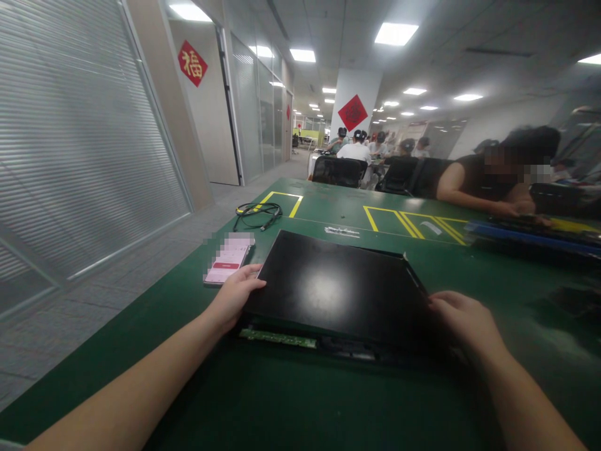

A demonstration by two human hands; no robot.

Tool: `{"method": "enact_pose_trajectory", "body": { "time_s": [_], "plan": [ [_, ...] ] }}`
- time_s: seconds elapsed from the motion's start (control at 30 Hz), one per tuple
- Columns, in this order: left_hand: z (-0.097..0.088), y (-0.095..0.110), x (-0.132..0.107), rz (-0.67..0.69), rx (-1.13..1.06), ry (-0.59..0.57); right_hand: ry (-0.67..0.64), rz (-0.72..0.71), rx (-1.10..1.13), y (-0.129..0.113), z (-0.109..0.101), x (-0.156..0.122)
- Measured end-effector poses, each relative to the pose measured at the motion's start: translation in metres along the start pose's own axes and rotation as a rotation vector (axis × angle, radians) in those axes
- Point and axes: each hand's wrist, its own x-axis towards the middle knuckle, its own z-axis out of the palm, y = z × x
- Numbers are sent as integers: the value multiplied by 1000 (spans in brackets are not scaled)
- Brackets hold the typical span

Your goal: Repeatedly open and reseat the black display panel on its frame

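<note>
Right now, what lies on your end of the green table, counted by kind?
Black panel, held by left hand and right hand: 1
Green circuit strip under its near edge: 1
Phone: 1
Coiled black cable: 1
Small white strip: 1
Total: 5

A half-glossy flat rectangular black panel (333, 288) on a matt green table cover (291, 401).
The panel is smooth, plastic or painted metal, it cannot be told which, and it mirrors a soft patch of light. The table cover looks dull and slightly soft. The narrow green circuit board strip (277, 339) looks matt; the pink-screened phone (228, 258) has glossy glass.
</note>
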Motion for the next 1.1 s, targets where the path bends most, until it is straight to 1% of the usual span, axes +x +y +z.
{"method": "enact_pose_trajectory", "body": {
  "time_s": [0.3,0.4,0.5,0.6,0.67,0.8,0.93,1.1],
  "plan": [
    [0,-1,0,11,-15,-19,-10,55,39,-1,1,-1],
    [-4,-3,2,60,22,-42,-7,54,45,1,1,0],
    [-10,-4,5,150,136,-43,-1,54,43,1,0,0],
    [-15,-4,10,272,340,22,-8,93,64,0,1,0],
    [-18,-5,14,334,476,40,-15,111,81,0,2,0],
    [-21,-7,20,340,623,17,-4,93,132,3,4,1],
    [-21,-10,22,351,672,18,-8,82,162,7,4,3],
    [-21,-13,22,385,734,26,-3,104,191,11,8,4]
  ]
}}
